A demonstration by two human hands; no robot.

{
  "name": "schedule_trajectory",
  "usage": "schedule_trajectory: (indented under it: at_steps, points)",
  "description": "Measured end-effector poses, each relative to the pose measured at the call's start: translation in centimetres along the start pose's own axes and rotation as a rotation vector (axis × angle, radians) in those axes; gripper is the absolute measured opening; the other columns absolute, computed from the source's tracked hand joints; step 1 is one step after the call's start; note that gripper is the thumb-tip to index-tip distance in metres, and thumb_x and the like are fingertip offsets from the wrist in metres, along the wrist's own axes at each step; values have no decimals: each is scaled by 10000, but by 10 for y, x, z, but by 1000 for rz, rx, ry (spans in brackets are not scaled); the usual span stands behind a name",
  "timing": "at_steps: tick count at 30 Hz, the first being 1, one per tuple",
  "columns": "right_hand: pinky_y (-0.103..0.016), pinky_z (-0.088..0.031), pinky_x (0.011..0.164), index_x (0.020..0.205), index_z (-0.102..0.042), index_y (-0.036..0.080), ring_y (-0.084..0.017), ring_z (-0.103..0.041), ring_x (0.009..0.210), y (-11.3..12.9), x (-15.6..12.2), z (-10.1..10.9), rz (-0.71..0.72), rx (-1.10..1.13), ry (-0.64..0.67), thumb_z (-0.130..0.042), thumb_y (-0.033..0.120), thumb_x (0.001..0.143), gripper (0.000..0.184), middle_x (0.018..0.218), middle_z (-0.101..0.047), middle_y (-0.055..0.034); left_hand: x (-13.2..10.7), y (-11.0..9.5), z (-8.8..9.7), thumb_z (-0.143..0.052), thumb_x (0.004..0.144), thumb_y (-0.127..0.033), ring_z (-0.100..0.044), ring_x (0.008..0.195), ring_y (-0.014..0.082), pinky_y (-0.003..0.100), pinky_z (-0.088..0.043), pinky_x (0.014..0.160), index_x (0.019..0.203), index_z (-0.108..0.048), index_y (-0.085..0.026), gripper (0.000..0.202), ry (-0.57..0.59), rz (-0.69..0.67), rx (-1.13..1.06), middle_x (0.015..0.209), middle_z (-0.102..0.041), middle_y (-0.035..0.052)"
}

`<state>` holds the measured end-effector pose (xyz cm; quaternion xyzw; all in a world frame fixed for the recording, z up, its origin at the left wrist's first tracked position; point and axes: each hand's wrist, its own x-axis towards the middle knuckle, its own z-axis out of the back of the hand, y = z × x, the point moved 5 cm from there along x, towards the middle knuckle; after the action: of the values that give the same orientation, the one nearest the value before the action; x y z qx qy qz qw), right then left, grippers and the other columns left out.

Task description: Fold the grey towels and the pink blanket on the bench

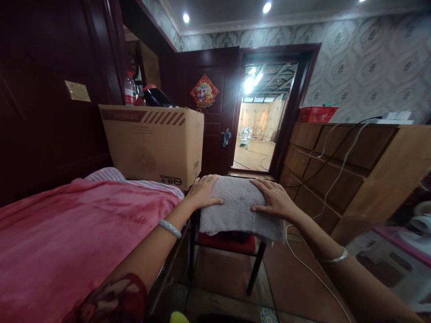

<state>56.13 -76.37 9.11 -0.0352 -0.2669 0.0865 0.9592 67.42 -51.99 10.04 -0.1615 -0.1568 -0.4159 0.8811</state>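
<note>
I rest my left hand [204, 190] and right hand [276, 197], both spread, on the fluffy gray towel [237, 211], its length running left to right.

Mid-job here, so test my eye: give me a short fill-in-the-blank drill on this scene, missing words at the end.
1. The left hand and right hand rest on a cloth coloured ____.
2. The chair seat visible below it is ____.
3. The cardboard box, opposite the wooden drawers, stands on the person's ____ side.
4. The decoration on the dark door is shaped like a ____.

Missing words: grey; red; left; diamond.
</note>
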Motion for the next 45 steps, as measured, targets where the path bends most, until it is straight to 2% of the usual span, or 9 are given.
schedule_trajectory:
  at_steps: [6, 11, 15, 19, 21, 24, 32, 39, 45]
  points:
    - [-545, -403, 1030, 1546, -389, 253, -407, -485, 1302, 0, 1, 0, -37, 24, 16, -660, 675, 771, 923, 1503, -480, -143, 2, 3, -2, -756, 719, -598, -384, 1441, 349, 520, -319, 1175, 1521, -346, -229, 973, 17, 3, -39, 1565, -405, 165]
    - [-568, -387, 1049, 1561, -360, 256, -417, -431, 1361, 0, 2, -1, -61, -1, 53, -659, 678, 766, 949, 1541, -437, -151, -16, 16, 0, -758, 719, -588, -188, 1530, 359, 565, -240, 1206, 1592, -170, -258, 1104, -6, -33, -124, 1673, -152, 173]
    - [-620, -365, 1065, 1572, -331, 271, -415, -374, 1415, -5, -3, -3, -48, -27, 65, -587, 682, 823, 892, 1579, -384, -148, -73, 50, -3, -668, 821, -513, -187, 1535, 326, 526, -229, 1226, 1588, -202, -203, 949, -46, 23, -155, 1669, -170, 174]
    - [-640, -366, 1079, 1503, -446, 260, -394, -359, 1433, 20, -6, 12, -7, 32, -172, -447, 633, 927, 686, 1546, -438, -136, -173, 95, -12, -699, 787, -377, -292, 1500, 330, 517, -249, 1228, 1541, -335, -170, 862, 81, 237, -131, 1606, -348, 172]
    - [-571, -411, 1088, 1461, -494, 246, -353, -442, 1386, 53, -6, 18, 74, 189, -270, -436, 580, 955, 609, 1478, -518, -125, -231, 111, -7, -689, 793, -354, -321, 1488, 320, 495, -268, 1227, 1519, -384, -172, 808, 107, 367, -127, 1593, -377, 156]
    - [-427, -534, 996, 1423, -531, 275, -268, -617, 1214, 125, -6, 9, 229, 486, -203, -451, 480, 984, 491, 1424, -578, -92, -317, 123, 12, -650, 824, -352, -338, 1482, 306, 476, -283, 1224, 1507, -409, -170, 746, 90, 563, -97, 1596, -374, 148]
    - [-438, -536, 1019, 1292, -673, 241, -264, -615, 1241, 346, -9, -81, 692, 924, 200, -461, 387, 986, 400, 1389, -611, -123, -521, 106, 92, -575, 872, -341, -378, 1459, 313, 482, -319, 1200, 1466, -465, -168, 628, 11, 1008, 235, 1549, -446, 157]
    - [-481, -503, 1052, 1257, -689, 204, -275, -618, 1227, 493, 12, -114, 914, 1038, 186, -489, 376, 948, 406, 1305, -665, -138, -684, 46, 137, -475, 929, -378, -367, 1458, 305, 502, -305, 1179, 1475, -436, -168, 586, -72, 1495, 537, 1543, -450, 165]
    - [-547, -462, 1063, 1266, -666, 169, -299, -604, 1225, 571, 19, -142, 944, 940, 51, -445, 356, 935, 439, 1308, -658, -157, -746, -19, 142, -369, 975, -393, -363, 1460, 313, 563, -242, 1192, 1456, -476, -165, 543, -273, 1719, 624, 1539, -451, 181]
